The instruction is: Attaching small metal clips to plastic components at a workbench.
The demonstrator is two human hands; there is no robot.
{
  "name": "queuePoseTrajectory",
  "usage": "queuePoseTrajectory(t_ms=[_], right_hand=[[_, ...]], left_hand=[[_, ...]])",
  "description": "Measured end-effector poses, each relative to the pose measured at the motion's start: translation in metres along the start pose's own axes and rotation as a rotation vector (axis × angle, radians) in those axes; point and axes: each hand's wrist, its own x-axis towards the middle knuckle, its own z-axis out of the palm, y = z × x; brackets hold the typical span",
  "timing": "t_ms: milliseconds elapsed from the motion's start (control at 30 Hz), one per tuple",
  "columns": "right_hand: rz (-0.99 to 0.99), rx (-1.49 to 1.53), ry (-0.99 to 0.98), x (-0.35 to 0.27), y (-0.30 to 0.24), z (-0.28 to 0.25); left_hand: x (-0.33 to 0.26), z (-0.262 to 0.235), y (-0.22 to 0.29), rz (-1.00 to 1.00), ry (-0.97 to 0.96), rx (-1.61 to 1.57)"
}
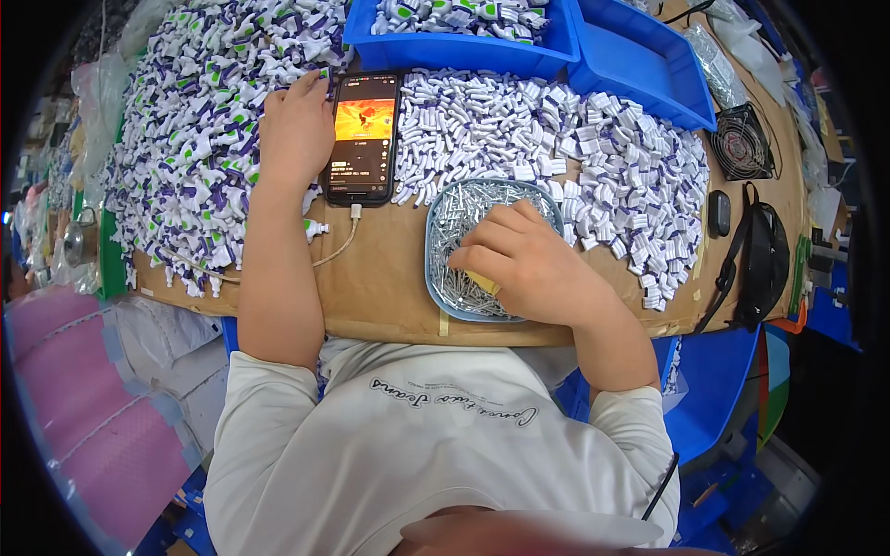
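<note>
My left hand (295, 130) lies flat on a heap of small white, purple and green plastic parts (195, 139), fingers apart, just left of a phone (362, 137) with a lit screen. My right hand (514, 264) rests in a round pale-blue dish (436, 222) filled with thin metal pins (464, 208); its fingers are curled down onto the pins, with a small yellow piece (482, 281) under the palm. Whether it grips anything is hidden. A second heap of white and purple parts (575, 148) spreads behind and right of the dish.
Two blue bins (640, 65) stand at the far edge, one holding assembled parts. A small fan (742, 144), a dark mouse-like object (718, 213) and a black strap (760, 259) lie at right. A charging cable (338, 246) runs from the phone. Pink padded sheets (83, 398) sit lower left.
</note>
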Motion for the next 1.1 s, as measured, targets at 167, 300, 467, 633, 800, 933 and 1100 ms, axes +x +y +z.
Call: queuePoseTrajectory(t_ms=[167,300,467,633,800,933,1100], right_hand=[[-0.003,0.008,0.037,0.002,0.000,-0.001],[-0.019,0.028,0.218,0.005,0.001,0.000],[-0.023,0.158,0.491,0.003,0.002,-0.003],[-0.071,0.297,0.668,-0.001,0.003,0.004],[-0.052,0.119,0.594,0.003,0.004,0.000],[-0.078,0.025,0.487,0.006,0.004,-0.001],[-0.054,0.063,0.550,0.000,0.003,-0.005]], left_hand=[[-0.001,0.004,-0.004,0.037,0.039,0.036],[0.000,-0.006,0.001,0.051,0.136,-0.002],[-0.022,-0.039,0.057,0.051,0.359,-0.957],[-0.069,-0.039,0.107,0.122,0.012,-1.465],[-0.073,-0.036,0.112,0.179,-0.110,-1.529],[-0.075,-0.028,0.112,0.198,-0.097,-1.547],[-0.076,-0.033,0.116,0.027,-0.253,-1.954]])
